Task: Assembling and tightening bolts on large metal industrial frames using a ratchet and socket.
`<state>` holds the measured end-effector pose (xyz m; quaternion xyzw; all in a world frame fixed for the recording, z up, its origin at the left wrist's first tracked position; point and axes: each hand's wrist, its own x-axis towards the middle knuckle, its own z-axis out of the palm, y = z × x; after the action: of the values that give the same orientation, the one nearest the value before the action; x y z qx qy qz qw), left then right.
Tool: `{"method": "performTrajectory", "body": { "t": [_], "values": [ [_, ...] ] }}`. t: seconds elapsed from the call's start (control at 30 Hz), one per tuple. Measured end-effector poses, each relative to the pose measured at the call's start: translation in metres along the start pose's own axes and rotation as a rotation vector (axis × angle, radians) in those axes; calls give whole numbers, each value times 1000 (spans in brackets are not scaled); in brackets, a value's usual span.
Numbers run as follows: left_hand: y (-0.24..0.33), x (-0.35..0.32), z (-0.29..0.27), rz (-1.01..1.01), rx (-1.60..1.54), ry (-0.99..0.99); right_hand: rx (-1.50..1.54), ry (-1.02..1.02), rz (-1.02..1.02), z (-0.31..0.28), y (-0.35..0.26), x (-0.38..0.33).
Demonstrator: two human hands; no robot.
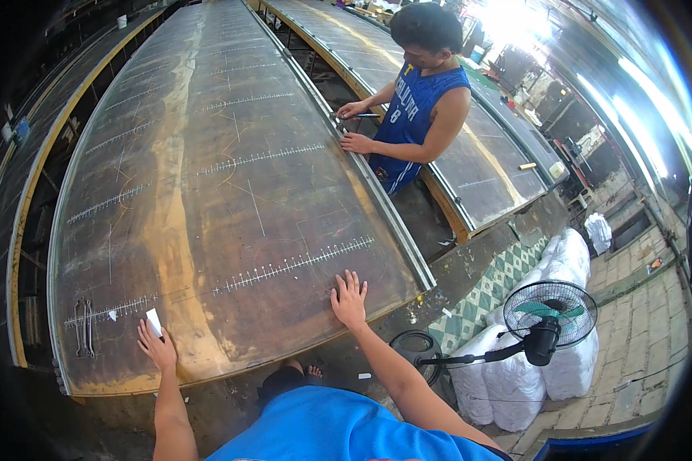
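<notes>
My left hand (158,346) lies on the near end of a long printing table (269,307), its fingers stretched out. A small white strip of paper (154,321) is at its fingertips; whether the fingers press on it I cannot tell. Flat on the same tabletop, further right, my right hand (350,301) has its fingers spread and nothing in it. Rows of short white marks (284,269) run across the brown, stained surface. Left of my left hand lie two metal wrenches (85,329) side by side, with a white scrap (112,315) near them.
A co-worker (423,100) in a blue sleeveless shirt stands across the right metal rail (380,203), both hands at it, near a dark thin tool (370,115). At right are a standing fan (546,326) and white stuffed sacks (507,376). Another long table (484,184) stands behind.
</notes>
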<state>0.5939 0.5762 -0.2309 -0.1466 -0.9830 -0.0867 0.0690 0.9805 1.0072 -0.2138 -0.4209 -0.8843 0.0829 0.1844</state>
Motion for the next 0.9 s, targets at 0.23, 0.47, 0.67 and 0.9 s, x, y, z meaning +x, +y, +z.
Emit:
{"method": "performTrajectory", "body": {
  "t": [0.23,0.47,0.67,0.9],
  "values": [
    [0,-1,-1,-4,-1,-11,10,-15,8,-1,-1,0],
    [1,-1,-2,2,0,-9,-14,-18,2,0,0,0],
    [0,-1,-2,-6,-14,-1,-11,-20,3,1,0,0],
    [-2,0,1,1,-20,20,0,6,-11,1,-1,0]
  ]
}}
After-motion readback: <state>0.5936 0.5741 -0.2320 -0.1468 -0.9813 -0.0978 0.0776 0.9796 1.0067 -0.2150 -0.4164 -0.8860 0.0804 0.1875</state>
